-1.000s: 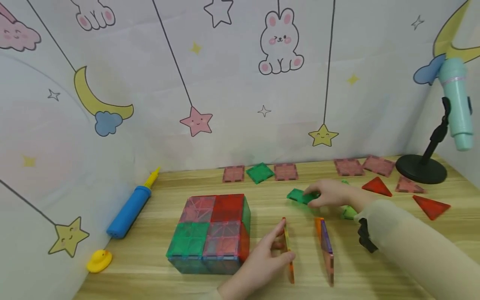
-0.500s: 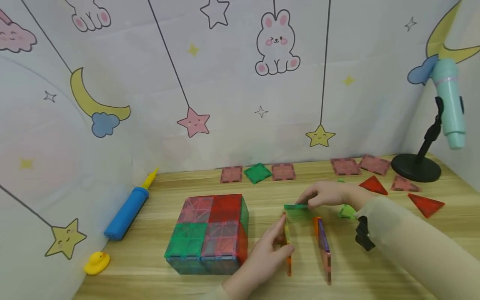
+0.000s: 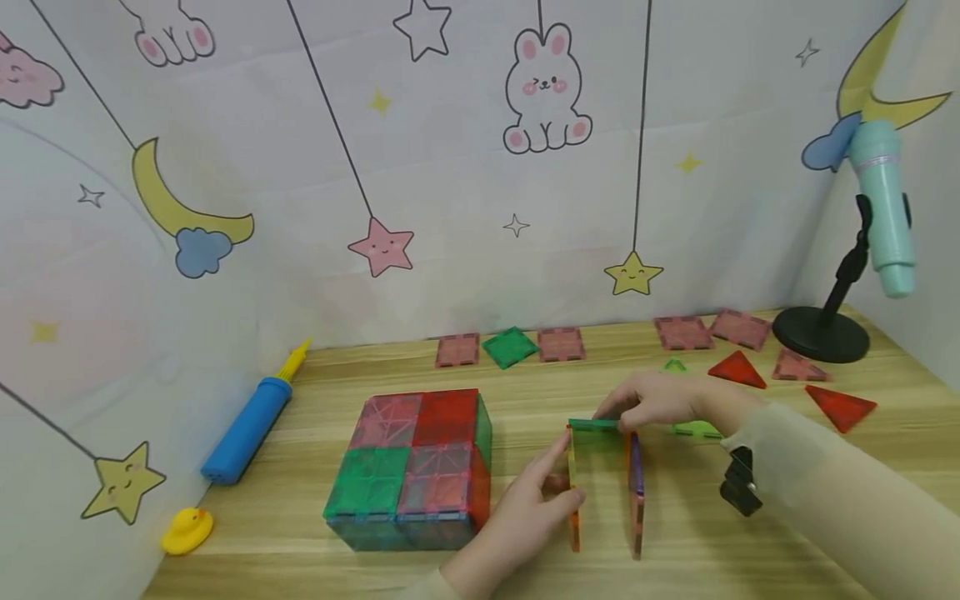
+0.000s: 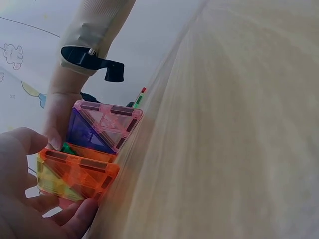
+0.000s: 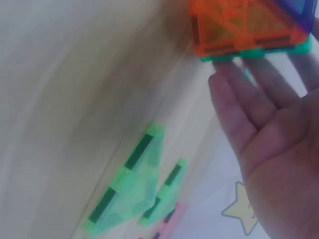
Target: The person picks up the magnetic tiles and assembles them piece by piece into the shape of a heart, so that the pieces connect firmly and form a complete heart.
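Observation:
My left hand [image 3: 525, 504] holds a standing wall of orange and yellow triangular magnetic tiles [image 4: 75, 174], thumb at one edge and fingers curled at the other. Opposite it stands a second wall with purple and pink triangular magnetic tiles [image 4: 107, 127] and an orange part [image 5: 239, 25]. At the far end of both walls, my right hand [image 3: 660, 400] holds a green magnetic tile [image 3: 588, 424] upright, its fingers on the outer side. The tile spans the gap between the walls, and its edge shows along the orange part in the right wrist view.
Left of the hands sits a box of red, green and pink magnetic tiles [image 3: 408, 454]. Light green triangles [image 5: 129, 184] and red triangles [image 3: 840, 407] lie at the right. A microphone on a stand [image 3: 885, 208], blue pump [image 3: 247, 429] and rubber duck [image 3: 187, 531] stand farther out.
The right hand has turned the green tile upright and brought it nearer, against the walls' far ends. The right wall has shifted left, closer to the left one. The left hand keeps its hold.

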The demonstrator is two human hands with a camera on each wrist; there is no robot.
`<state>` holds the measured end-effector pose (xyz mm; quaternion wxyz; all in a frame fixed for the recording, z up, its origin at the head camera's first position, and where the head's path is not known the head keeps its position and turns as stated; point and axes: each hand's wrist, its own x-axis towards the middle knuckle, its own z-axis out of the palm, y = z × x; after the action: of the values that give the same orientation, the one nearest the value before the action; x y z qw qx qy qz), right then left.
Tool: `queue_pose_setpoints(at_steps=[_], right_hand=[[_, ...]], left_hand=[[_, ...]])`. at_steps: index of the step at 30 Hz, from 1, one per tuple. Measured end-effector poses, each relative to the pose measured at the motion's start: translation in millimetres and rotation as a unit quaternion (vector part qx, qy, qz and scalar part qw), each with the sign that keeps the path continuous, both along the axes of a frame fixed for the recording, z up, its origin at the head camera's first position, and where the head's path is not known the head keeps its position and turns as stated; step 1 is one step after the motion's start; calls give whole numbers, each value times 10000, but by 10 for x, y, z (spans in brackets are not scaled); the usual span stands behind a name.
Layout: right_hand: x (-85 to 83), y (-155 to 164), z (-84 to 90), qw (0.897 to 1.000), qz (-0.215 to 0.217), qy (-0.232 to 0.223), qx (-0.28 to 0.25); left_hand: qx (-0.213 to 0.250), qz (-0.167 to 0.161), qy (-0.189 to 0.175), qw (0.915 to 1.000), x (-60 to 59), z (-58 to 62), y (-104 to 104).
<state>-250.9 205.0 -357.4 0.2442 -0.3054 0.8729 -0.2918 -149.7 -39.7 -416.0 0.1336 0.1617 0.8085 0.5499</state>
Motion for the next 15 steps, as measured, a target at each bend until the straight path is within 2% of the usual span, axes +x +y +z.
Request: queue_pose_setpoints(at_steps=[3,8,15], right_hand=[[84,38,-16,9999,-95,-54,-32],[196,101,-51,9992,-290,-80,-276],[322,144,-92,9981,-166,78,-582]], left_hand=[[44,-101,-16,9999,16,8,-3],[17,-44,12,10000,21,7,-4],[121,4,72,9999,7,-19,-6]])
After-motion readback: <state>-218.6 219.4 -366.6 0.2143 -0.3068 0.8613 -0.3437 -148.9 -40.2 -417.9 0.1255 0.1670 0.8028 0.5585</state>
